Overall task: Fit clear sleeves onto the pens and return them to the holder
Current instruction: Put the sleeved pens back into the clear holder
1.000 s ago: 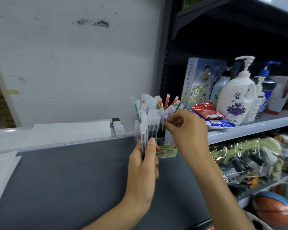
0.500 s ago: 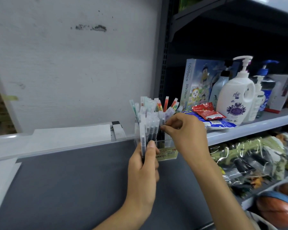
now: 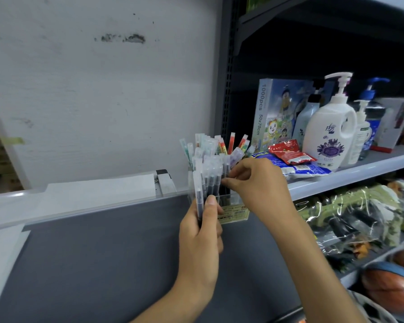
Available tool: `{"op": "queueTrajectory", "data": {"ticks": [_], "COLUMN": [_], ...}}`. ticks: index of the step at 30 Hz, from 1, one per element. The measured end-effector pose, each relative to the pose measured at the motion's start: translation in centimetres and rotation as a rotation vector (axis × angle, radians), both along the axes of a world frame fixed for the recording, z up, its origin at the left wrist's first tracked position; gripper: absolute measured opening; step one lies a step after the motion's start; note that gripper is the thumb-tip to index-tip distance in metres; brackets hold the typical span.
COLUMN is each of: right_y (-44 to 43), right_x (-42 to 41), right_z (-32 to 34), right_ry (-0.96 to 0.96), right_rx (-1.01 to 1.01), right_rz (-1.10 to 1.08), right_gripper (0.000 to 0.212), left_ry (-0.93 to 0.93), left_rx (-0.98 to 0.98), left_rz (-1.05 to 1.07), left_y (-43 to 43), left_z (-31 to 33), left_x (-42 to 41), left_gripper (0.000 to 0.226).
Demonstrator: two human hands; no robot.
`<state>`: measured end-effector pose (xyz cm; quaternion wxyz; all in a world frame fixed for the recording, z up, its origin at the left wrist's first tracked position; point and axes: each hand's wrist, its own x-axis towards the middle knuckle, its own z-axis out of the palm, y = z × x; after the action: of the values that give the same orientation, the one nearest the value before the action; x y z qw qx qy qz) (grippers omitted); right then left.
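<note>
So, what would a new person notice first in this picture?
The two hands at centre: the left hand grips a bunch of pens, and the right hand pinches one pen at the clear holder. On the shelf to the right stands a white pump bottle.

The near pens (image 3: 208, 183) are seen with black barrels inside clear sleeves (image 3: 197, 180); among the far pens in the clear holder (image 3: 222, 199), red and green tips are shown. A yellow label (image 3: 234, 212) is carried on the holder's front. The worktop (image 3: 103, 264) is coloured dark grey, the wall (image 3: 91, 89) white with a dark smudge. On the pale grey shelf (image 3: 359, 170) to the right are found a blue puzzle box (image 3: 278, 108) printed with cartoon figures, a white pump bottle (image 3: 329, 136) labelled with purple flowers, a red packet (image 3: 289, 152) and a blue-and-white packet (image 3: 301, 169).
</note>
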<state>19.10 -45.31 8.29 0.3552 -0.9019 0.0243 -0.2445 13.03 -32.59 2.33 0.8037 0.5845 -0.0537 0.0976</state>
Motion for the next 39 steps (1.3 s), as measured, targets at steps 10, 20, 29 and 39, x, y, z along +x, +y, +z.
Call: {"op": "queueTrajectory", "data": {"ticks": [10,20,29,39], "right_y": [1.2,0.1,0.3,0.5], "right_x": [-0.1,0.4,0.6,0.2], "right_z": [-0.2,-0.6,-0.8,-0.5], "right_ry": [-0.039,-0.046,-0.085,-0.072], "right_rx": [-0.01,0.072,0.088,0.12], "right_rz": [-0.046,-0.019,-0.04,-0.055], "right_gripper": [0.026,0.022,0.025,0.027], "left_ry": [-0.005,-0.005,0.008,-0.01], "left_rx": [0.007,-0.01,0.005,0.069], "left_rz": [0.012,0.002,0.002,-0.02], "left_y": [0.0,-0.2,-0.2,-0.3], "left_z": [-0.1,-0.3,-0.4,0.2], "left_x": [0.0,0.3,0.4,-0.3], "left_gripper": [0.037,0.037,0.033,0.032]}}
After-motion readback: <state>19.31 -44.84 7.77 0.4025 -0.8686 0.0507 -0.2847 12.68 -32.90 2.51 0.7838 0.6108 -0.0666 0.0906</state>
